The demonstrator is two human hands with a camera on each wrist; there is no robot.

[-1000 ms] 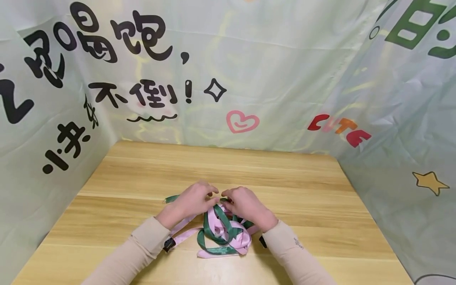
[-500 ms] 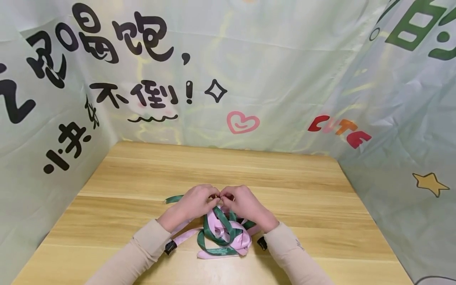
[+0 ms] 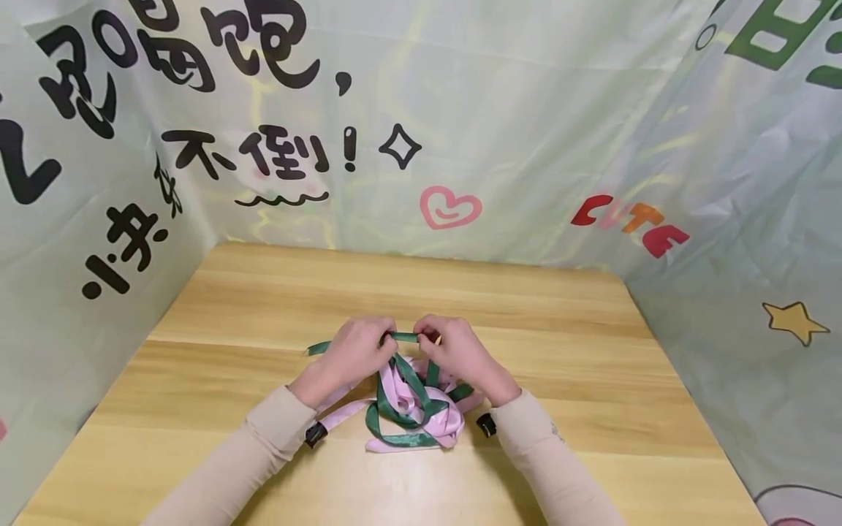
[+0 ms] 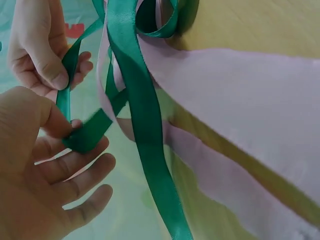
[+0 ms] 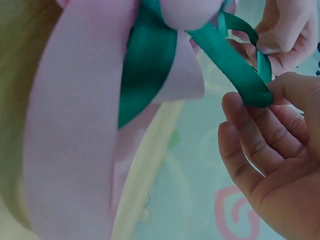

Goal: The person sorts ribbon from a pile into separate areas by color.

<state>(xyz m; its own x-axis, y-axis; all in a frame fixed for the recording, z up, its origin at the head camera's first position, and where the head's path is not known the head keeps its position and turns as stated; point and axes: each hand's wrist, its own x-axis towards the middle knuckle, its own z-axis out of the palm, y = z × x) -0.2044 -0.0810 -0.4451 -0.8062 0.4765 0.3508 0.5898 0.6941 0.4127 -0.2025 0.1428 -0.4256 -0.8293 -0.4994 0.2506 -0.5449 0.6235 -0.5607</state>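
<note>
In the head view my left hand and right hand face each other above a tangle of ribbons. A short length of green satin ribbon runs taut between them. Up close in the left wrist view, the left hand pinches a fold of green ribbon between thumb and forefinger, its other fingers spread. The right wrist view has the right hand pinching green ribbon the same way. Pink ribbon lies looped with green in the pile below the hands.
The ribbons lie on a wooden table. A green ribbon end pokes out left of the left hand. Small black pieces sit by the left cuff and right cuff. Printed cloth walls the table's back and sides.
The fingertips came together over the pile, then drew apart, leaving a stretch of green ribbon showing between the hands. The head view has tilted slightly downward.
</note>
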